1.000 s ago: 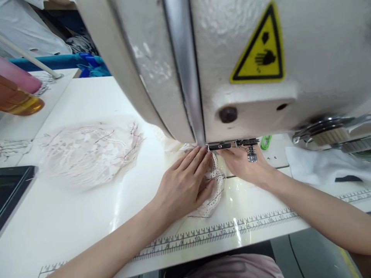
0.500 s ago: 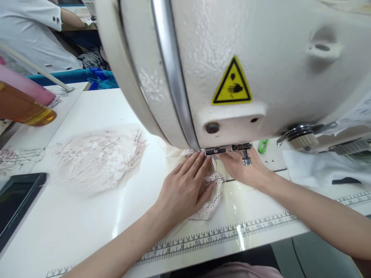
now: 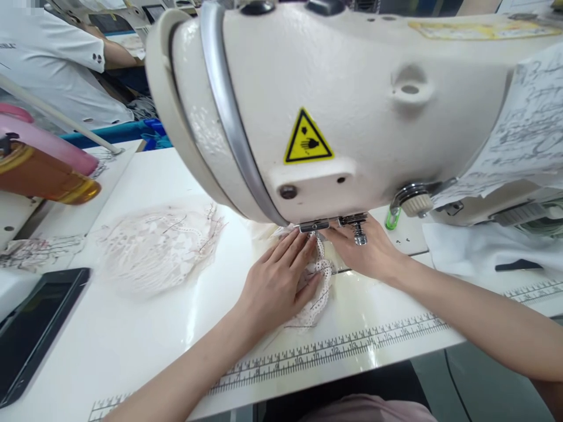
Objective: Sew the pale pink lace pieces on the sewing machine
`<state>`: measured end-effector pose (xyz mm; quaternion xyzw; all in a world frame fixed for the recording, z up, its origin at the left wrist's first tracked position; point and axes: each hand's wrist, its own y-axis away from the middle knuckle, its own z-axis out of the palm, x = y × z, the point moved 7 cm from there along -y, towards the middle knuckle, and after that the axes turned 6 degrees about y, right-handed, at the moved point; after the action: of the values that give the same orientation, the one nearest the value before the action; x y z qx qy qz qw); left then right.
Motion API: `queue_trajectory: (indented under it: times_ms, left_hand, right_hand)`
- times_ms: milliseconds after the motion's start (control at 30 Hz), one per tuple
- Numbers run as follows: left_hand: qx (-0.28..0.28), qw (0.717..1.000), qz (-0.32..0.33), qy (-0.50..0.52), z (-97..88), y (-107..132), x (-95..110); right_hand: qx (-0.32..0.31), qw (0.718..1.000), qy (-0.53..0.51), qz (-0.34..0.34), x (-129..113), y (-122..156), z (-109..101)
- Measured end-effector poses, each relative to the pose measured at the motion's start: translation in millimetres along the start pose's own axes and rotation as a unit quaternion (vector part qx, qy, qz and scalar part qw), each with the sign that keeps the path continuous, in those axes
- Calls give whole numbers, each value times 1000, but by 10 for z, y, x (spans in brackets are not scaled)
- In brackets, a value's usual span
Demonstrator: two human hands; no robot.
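Observation:
My left hand [image 3: 275, 278] lies flat, fingers stretched out, on a piece of white lace fabric [image 3: 323, 281] with a scalloped, eyelet edge. Its fingertips reach to the needle area under the sewing machine head [image 3: 352, 111]. On the other side of the lace is my right hand [image 3: 369, 249], its fingers pointing in under the machine. Metal parts of the thread guide [image 3: 359, 234] and the head hide most of those fingers, so their grip does not show. The needle and presser foot cannot be made out.
More sheer lace pieces [image 3: 162, 246] with loose threads lie left. A phone [image 3: 39, 328], an amber bottle [image 3: 48, 176] and a pink bottle [image 3: 53, 138] are further left. A ruler strip [image 3: 334, 351] runs along the front edge. White cloth [image 3: 475, 249] lies right. Another person [image 3: 65, 64] sits beyond.
The camera view has pulled back, so more of the machine's top and the note on it show. Both hands keep nearly the same place at the lace.

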<state>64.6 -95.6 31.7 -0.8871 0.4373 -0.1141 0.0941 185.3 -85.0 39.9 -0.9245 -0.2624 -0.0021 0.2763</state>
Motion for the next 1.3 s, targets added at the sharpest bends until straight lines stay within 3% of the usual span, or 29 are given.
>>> queue_trajectory:
  times_ms: [133, 233, 367, 467, 600, 700, 767, 833, 933, 1000, 1133, 1300]
  left_hand:
    - [-11, 1000, 4, -1, -20, -16, 2]
    - [5, 999, 36, -9, -178, -4, 68]
    - [20, 981, 192, 0, -416, 214, 349]
    - [9, 958, 278, -70, -420, 485, 536]
    - [20, 969, 230, -92, -415, 635, 567]
    - [35, 997, 71, -8, -560, 540, 347]
    - [31, 997, -44, 49, -652, 450, 137]
    - [9, 992, -88, 95, -676, 340, 12]
    - [-54, 989, -32, 134, -537, 154, 11]
    - [-59, 992, 32, 106, -412, 65, 63]
    - [36, 991, 126, 25, -278, 35, 167]
    - [104, 985, 135, 27, -266, 127, 181]
  right_hand:
    - [29, 999, 4, -29, -52, 25, -104]
    - [62, 995, -15, -82, -131, 57, -178]
    - [14, 988, -78, -136, -193, 95, -97]
    - [-7, 982, -127, -141, -181, 103, -41]
    - [6, 973, -183, -142, -147, 105, -74]
    - [-2, 966, -212, -146, -137, 108, -110]
    - [-4, 965, -218, -149, -136, 104, -130]
    - [0, 965, -213, -156, -139, 99, -139]
    - [21, 963, -207, -169, -132, 98, -145]
    - [47, 962, -205, -174, -114, 109, -164]
    - [64, 961, -199, -181, -102, 122, -196]
    - [-3, 967, -184, -175, -162, 77, -130]
